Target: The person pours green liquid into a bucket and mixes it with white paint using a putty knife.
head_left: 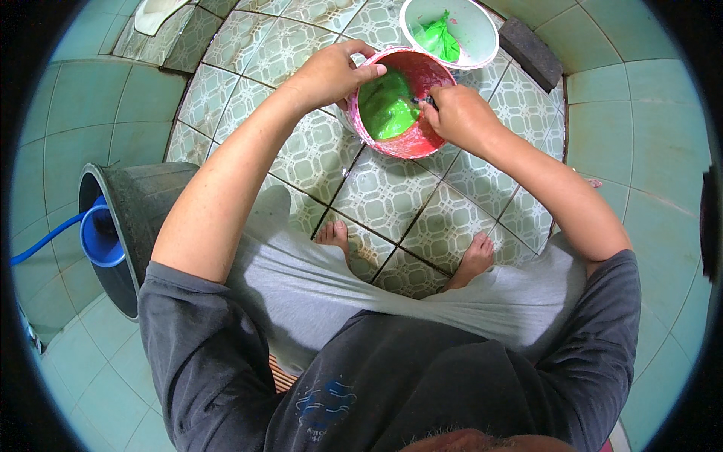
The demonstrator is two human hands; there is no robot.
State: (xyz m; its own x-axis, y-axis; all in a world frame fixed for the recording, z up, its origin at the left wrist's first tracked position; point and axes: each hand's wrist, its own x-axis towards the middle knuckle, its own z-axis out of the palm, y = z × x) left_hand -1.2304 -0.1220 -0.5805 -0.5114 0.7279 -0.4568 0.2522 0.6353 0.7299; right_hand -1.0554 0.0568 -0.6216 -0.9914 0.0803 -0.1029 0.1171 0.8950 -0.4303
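A bucket [426, 140] with a red inside and white-smeared rim is tilted in front of me, bright green liquid [387, 111] in it. My left hand [339, 73] grips its left rim, thumb over the edge. At the opposite rim, my right hand [462, 117] is closed around a small dark, shiny piece [421, 100] that reaches in over the green liquid; its kind is not clear. Just beyond stands a white bucket [488, 51], with a crumpled green plastic bag [442, 40] inside.
Patterned tiles [384, 192] cover the floor around my bare feet. A dark block [532, 54] lies by the right wall. To my left stands a large dark tub [143, 200] with a blue pail [102, 235] and blue hose [50, 239].
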